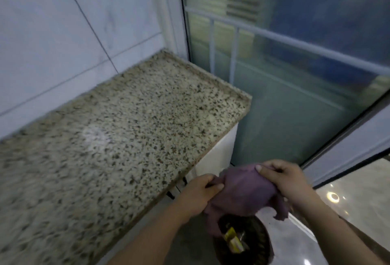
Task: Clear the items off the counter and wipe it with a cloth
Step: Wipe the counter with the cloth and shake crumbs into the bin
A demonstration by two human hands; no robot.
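Gripping a crumpled purple cloth (242,191) between them, both hands hover off the front edge of the speckled beige-and-black granite counter (118,129), near its right corner. The left hand (196,195) pinches a fold at the cloth's left side, fingers curled tight around the fabric. The right hand (287,180) clenches the cloth's upper right part, thumb pressed on top and fingers wrapped under. Loose ends of the cloth hang down below the hands, apart from the counter and not touching it.

Directly below the cloth, on the floor in front of the counter, stands a round dark bin (255,241) with ribbed walls. Inside it lies a small yellow wrapper (233,238); any printing on it is too blurred to read. No other writing or label can be made out anywhere.

The counter's top shows only its stone surface, with a pale glare patch toward its left half. Behind the counter rise pale grey wall tiles (63,32). To the right of the counter stands a glass door (295,106) with white railing bars (234,53) behind the glass. A glossy light floor (358,197) reflects a ceiling lamp further right of the counter.
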